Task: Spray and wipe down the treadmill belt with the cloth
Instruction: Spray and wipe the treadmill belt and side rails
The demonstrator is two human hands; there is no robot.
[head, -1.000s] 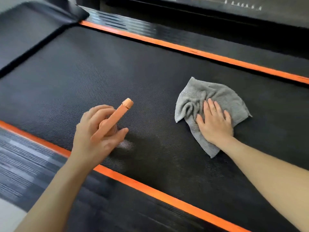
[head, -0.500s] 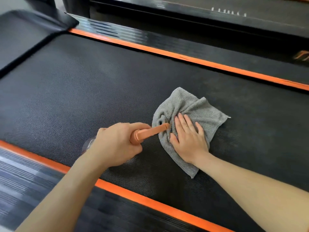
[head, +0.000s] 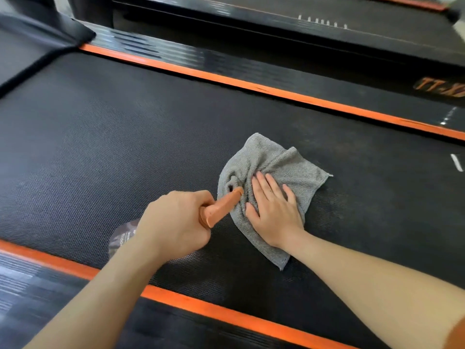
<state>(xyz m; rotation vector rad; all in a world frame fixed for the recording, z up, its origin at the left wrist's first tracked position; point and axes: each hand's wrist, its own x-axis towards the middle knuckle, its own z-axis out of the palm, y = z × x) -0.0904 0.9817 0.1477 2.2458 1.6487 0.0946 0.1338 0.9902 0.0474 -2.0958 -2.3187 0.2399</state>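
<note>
The black textured treadmill belt (head: 113, 137) runs across the view. A crumpled grey cloth (head: 276, 162) lies on it near the middle. My right hand (head: 274, 210) presses flat on the cloth with straight fingers. My left hand (head: 176, 222) grips a spray bottle (head: 221, 207) with an orange nozzle head that points at the cloth's left edge, close to my right thumb. Part of the bottle's labelled body (head: 120, 238) shows behind my left wrist; the rest is hidden by the hand.
Orange strips border the belt on the near side (head: 201, 306) and the far side (head: 251, 84), with black ribbed side rails (head: 25, 285) beyond them. A second treadmill deck (head: 327, 23) lies behind. A black motor cover (head: 37, 31) sits at the top left.
My right hand slid the cloth leftward and nearer me. My left hand turned the bottle so its nozzle now points right at the cloth instead of up and away.
</note>
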